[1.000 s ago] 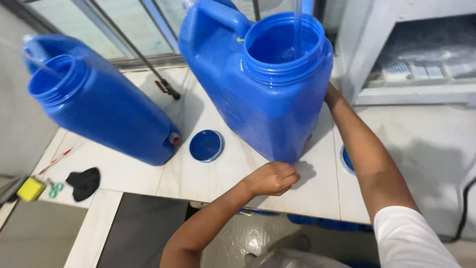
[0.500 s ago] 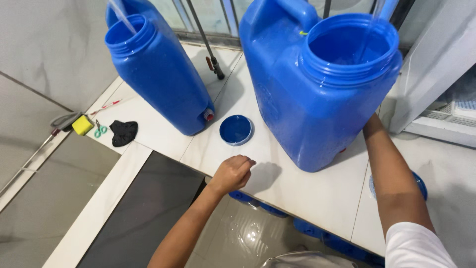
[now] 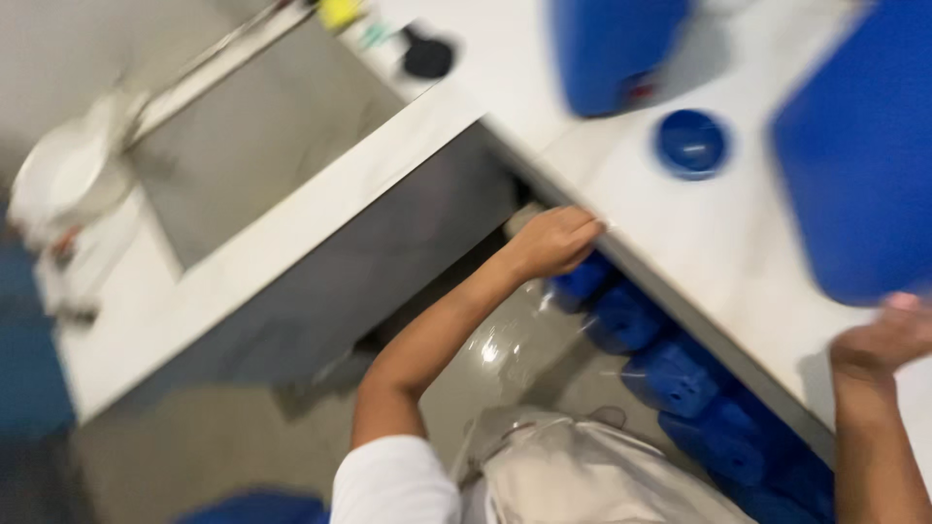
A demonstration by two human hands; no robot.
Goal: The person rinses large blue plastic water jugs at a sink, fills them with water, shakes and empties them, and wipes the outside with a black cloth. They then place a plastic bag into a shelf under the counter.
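The view is blurred by motion. My left hand rests with curled fingers on the front edge of the white counter. My right hand lies on the counter just below the large blue jerrycan at the right; its fingers are too blurred to read. A round blue lid sits on the counter between that can and a second blue jerrycan at the top. Neither hand touches the lid.
Several smaller blue containers are stacked under the counter near my legs. A black object and a yellow item lie at the counter's far end. A white vessel stands at the left by a lower ledge.
The camera has swung down and left, so the cans slid to the upper right. My left hand moved from the counter top to its front edge. My right hand came away from behind the large can.
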